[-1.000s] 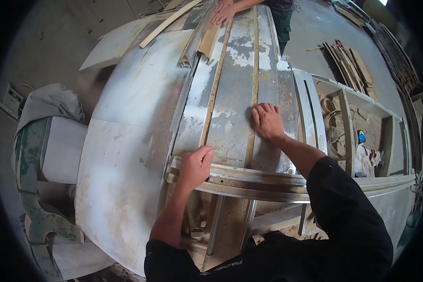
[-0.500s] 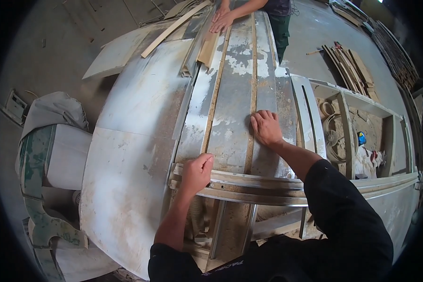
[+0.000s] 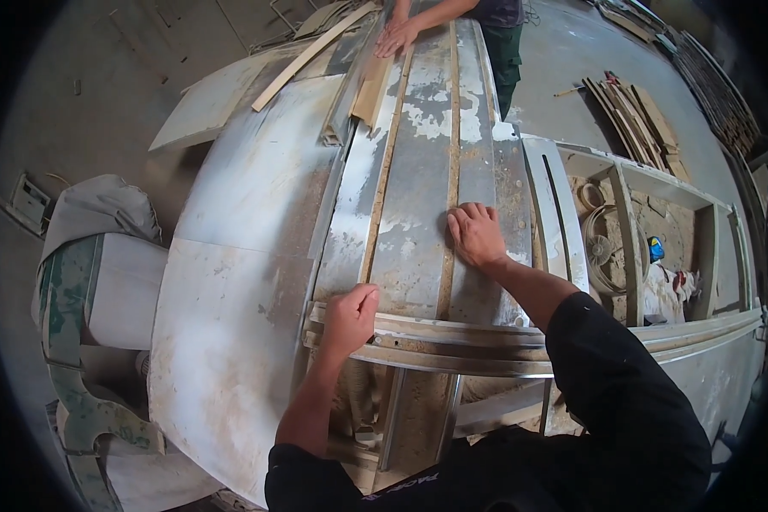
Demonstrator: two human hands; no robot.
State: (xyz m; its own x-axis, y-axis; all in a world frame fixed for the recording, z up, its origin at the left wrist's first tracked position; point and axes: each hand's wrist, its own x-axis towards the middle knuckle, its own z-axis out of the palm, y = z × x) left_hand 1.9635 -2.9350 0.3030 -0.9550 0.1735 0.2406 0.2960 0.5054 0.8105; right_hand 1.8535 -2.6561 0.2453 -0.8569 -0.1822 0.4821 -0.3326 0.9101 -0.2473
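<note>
My left hand (image 3: 351, 321) is closed in a fist, thumb uppermost, resting at the left end of the metal cross rail (image 3: 474, 340). Its palm side is hidden. My right hand (image 3: 476, 234) lies palm down on the worn grey machine table (image 3: 416, 196), beside the right-hand slot, its fingers curled under with nothing visible in them. Beyond my hands, a narrow wooden board (image 3: 372, 90) lies along the metal fence (image 3: 337, 124). A co-worker's hands (image 3: 394, 38) press on that board at the far end, apart from mine.
A pale wooden strip (image 3: 311, 58) lies across the far left of the table. At right stands an open frame (image 3: 670, 188) with coiled hose and a blue tape measure (image 3: 655, 248) inside. Stacked boards (image 3: 636, 124) lie on the floor. A grey cloth bag (image 3: 102, 209) hangs at left.
The whole view has shifted slightly. Both my hands keep their places on the rail and table, and the co-worker's hands stay on the board.
</note>
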